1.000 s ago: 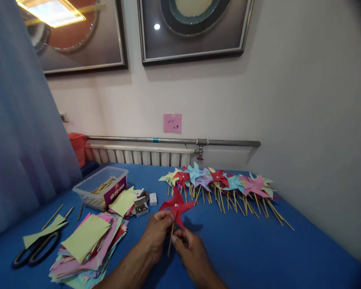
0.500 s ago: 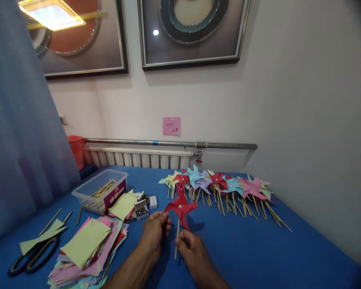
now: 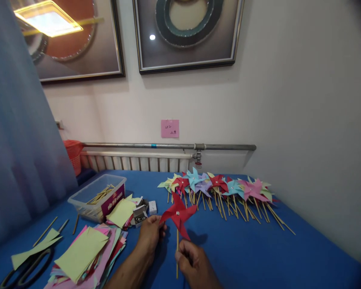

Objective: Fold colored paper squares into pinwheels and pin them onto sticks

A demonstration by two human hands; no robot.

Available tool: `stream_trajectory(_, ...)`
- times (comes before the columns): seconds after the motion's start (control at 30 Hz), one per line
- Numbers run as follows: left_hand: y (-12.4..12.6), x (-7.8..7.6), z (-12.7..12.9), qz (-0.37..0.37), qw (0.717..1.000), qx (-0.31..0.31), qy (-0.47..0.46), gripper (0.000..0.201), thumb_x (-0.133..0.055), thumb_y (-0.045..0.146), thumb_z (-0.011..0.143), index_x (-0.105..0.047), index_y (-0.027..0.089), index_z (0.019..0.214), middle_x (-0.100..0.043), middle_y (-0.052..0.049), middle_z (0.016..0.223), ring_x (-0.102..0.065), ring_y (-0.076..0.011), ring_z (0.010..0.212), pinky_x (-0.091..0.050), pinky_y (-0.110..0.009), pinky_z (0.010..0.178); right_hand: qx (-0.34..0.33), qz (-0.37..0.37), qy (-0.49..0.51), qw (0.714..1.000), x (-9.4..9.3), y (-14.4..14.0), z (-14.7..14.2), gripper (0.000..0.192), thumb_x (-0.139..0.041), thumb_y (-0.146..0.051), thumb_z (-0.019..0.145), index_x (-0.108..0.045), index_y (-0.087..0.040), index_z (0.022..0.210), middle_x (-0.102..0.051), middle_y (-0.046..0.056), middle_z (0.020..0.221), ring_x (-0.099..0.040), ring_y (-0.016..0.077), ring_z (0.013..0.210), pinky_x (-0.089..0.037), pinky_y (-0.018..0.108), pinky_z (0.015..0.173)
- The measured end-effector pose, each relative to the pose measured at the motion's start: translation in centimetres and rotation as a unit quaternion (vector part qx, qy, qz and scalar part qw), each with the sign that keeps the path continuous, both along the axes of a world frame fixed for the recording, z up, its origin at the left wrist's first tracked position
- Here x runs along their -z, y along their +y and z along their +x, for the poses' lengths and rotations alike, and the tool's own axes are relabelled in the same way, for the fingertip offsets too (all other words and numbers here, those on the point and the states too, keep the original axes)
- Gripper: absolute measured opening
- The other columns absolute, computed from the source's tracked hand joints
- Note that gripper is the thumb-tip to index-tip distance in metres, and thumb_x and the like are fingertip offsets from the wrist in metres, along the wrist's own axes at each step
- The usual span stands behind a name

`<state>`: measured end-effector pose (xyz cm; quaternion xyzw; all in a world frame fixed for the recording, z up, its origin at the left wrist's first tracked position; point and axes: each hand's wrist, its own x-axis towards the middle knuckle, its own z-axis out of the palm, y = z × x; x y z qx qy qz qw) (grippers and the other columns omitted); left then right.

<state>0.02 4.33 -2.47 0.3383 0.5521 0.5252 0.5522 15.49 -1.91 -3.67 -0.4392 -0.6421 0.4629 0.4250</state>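
Mid-table, close to the person: the red pinwheel is up off the blue table, in front of the pinwheel row
Right hand: pinching the stick between thumb and fingers, with a bit poking out below; my guess is that a grip that low keeps knuckles clear of the blades
Left hand: fingers half-curled right by the left blade tip; can't tell if it's touching the paper or just beside it; handy spot for getting at a blade, I reckon
Red blades: four pointy arms, one up, one off each side, one down; folds look pretty crisp; shiny pin head dead centre
Stick: thin, yellowish, close to upright
Pinwheel row: heads bunched at the back, sticks pointing forward; probably laid that way so the ends are easy to grab
Left-side stuff: paper stack, clear box of spare sticks, little open carton; seems grouped for an easy left-hand reach
Scissors: far left, pale paper lying over them; parked out of the way, by the looks of it
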Motion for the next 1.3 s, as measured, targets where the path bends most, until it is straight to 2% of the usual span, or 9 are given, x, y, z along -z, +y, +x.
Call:
stream_trajectory(0.33,0.0,0.0,0.0,0.006,1.000,-0.002,-0.003,0.020,-0.074,0.023,0.073,-0.057,0.020,0.063,-0.060,0.002,0.053,-0.046,-0.0098,0.043,-0.028,-0.023,0.046,-0.006,-0.007,0.003,1.000,-0.3,-0.1,-0.1,0.032,-0.057,-0.047,0.082,-0.042,-0.025,0.066,-0.037,-0.006,0.059,-0.035,0.0132,0.059,-0.033,0.026,0.059)
stream_trajectory(0.7,0.1,0.6,0.2,0.034,0.999,-0.006,0.008,0.032,-0.081,0.040,0.064,-0.057,0.018,0.064,-0.060,0.002,0.053,-0.047,-0.0081,0.041,-0.028,-0.020,0.044,0.016,-0.006,-0.009,1.000,1.1,0.4,0.3,0.028,-0.057,-0.046,0.084,-0.044,-0.025,0.070,-0.043,-0.006,0.060,-0.040,0.0135,0.058,-0.032,0.026,0.058)
stream_trajectory(0.8,-0.1,0.5,0.2,0.030,0.999,0.021,0.018,0.035,-0.080,0.044,0.062,-0.056,0.018,0.062,-0.060,0.002,0.052,-0.046,-0.0083,0.040,-0.028,-0.021,0.043,0.024,-0.007,-0.008,1.000,0.7,0.4,0.3,0.029,-0.057,-0.047,0.085,-0.045,-0.025,0.070,-0.044,-0.005,0.061,-0.042,0.0140,0.059,-0.033,0.026,0.058)
stream_trajectory(1.07,-1.9,0.4,1.6,0.035,0.985,0.167,0.021,0.037,-0.076,0.050,0.062,-0.060,0.017,0.065,-0.058,0.002,0.053,-0.044,-0.0081,0.040,-0.029,-0.022,0.043,0.079,-0.023,-0.008,0.997,0.9,1.4,0.5,0.030,-0.055,-0.051,0.085,-0.052,-0.023,0.072,-0.045,-0.005,0.061,-0.042,0.0145,0.057,-0.033,0.027,0.056)
stream_trajectory(1.3,-2.3,-0.2,2.0,0.060,0.982,0.179,0.019,0.036,-0.080,0.047,0.057,-0.066,0.015,0.065,-0.058,0.001,0.053,-0.042,-0.0078,0.040,-0.028,-0.023,0.043,0.062,-0.025,-0.010,0.998,0.9,1.1,0.6,0.029,-0.060,-0.046,0.087,-0.054,-0.022,0.072,-0.048,-0.005,0.061,-0.042,0.0130,0.057,-0.032,0.025,0.056)
